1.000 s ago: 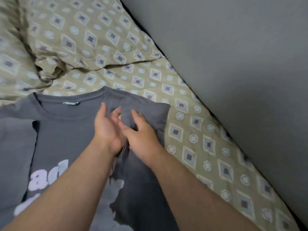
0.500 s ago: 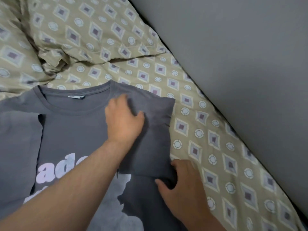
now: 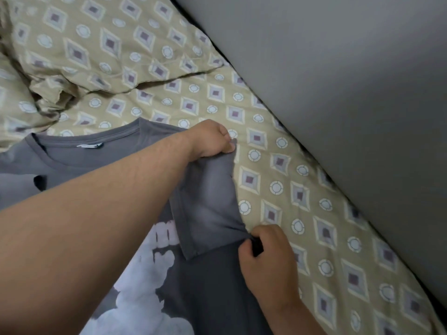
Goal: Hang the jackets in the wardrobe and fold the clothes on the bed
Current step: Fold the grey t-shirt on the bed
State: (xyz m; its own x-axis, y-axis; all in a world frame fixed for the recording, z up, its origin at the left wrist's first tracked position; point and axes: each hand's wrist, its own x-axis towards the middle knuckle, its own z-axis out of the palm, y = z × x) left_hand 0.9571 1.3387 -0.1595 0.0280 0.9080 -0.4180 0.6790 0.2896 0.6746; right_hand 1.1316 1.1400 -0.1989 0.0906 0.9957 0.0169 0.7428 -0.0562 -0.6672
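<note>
Grey wall (image 3: pixel 338 93) blocks right side; bare bed (image 3: pixel 278 180) strip between it and t-shirt (image 3: pixel 210 286) passable. Rumpled pillow (image 3: pixel 72 49) bunched at top left.

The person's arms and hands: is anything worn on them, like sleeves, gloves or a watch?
Nothing shows. The left hand and right hand are bare: no gloves, rings or watch visible. The left forearm and right forearm are uncovered to the frame's edge, no sleeve in view; the left one has fine hair.

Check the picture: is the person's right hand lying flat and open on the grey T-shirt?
No, the right hand is curled and pinches a bunch of the grey T-shirt fabric at its edge.
</note>
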